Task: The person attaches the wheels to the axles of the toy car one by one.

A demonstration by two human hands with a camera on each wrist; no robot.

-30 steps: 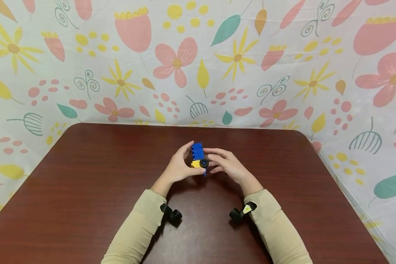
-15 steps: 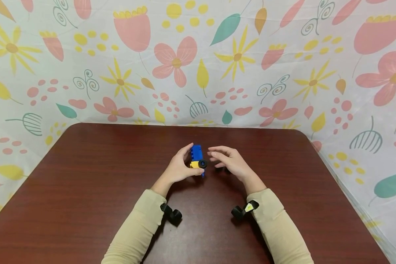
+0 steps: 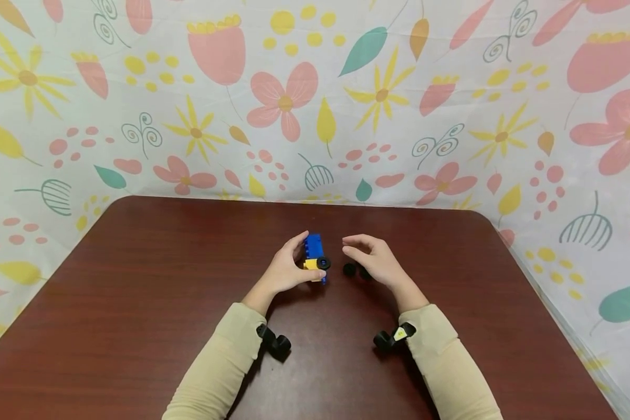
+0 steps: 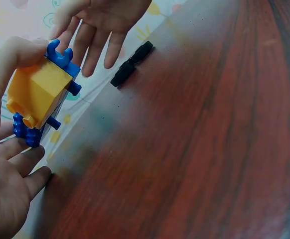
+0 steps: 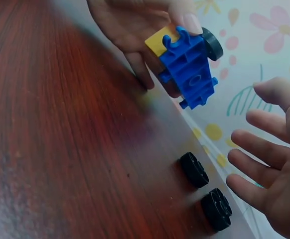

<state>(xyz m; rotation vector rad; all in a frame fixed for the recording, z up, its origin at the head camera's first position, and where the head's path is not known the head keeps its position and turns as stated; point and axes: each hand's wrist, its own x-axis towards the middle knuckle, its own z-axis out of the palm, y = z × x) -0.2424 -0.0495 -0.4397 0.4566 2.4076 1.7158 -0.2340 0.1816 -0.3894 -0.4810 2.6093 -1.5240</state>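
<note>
A toy car of building blocks [image 3: 313, 247], with a blue base and a yellow block, is held up in my left hand [image 3: 283, 270] between thumb and fingers. One black wheel [image 5: 213, 44] sits on its side; bare blue axle pegs [image 4: 74, 88] show elsewhere. The underside of the blue base [image 5: 190, 74] faces the right wrist camera. Apart from the car, to its right, my right hand [image 3: 379, 263] is held with loosely bent fingers and nothing in them. Below that hand, a loose black wheel [image 5: 194, 170] and a second wheel [image 5: 217, 209] are on the table.
The dark brown wooden table [image 3: 163, 326] reaches back to a flower-printed cloth [image 3: 315, 163]. A small black camera is strapped to each wrist, the left camera [image 3: 275, 343] and the right camera [image 3: 391, 338], over beige sleeves.
My right hand has drawn away from the toy car to the right. The loose wheels on the table have come into view under it. My left hand keeps its hold, nearly still.
</note>
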